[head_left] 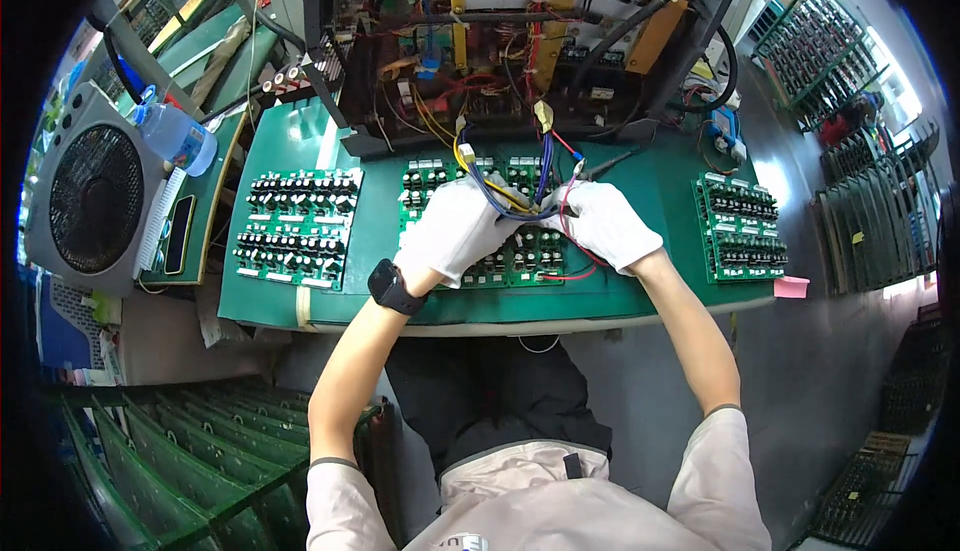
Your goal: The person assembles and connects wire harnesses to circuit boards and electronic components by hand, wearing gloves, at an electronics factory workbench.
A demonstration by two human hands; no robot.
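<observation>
My left hand (pixel 455 229), in a white glove, is closed at the bundle of blue and yellow wires (pixel 512 213) that hangs from the open machine. My right hand (pixel 608 225), also gloved, pinches the same bundle from the other side, its fingertips close to the left ones. A thin red wire loops past the right hand. Beneath both hands lies a green circuit board (pixel 420 179) crowded with black capacitors and white connectors; the hands cover part of it. The exact wire ends between my fingers are hidden.
A large open machine (pixel 500 116) full of wiring stands at the table's back. More circuit boards lie on the left (pixel 298 223) and right (pixel 742 226) of the green table (pixel 380 296). At far left are a fan (pixel 98 179), a water bottle (pixel 178 136) and a phone (pixel 179 235).
</observation>
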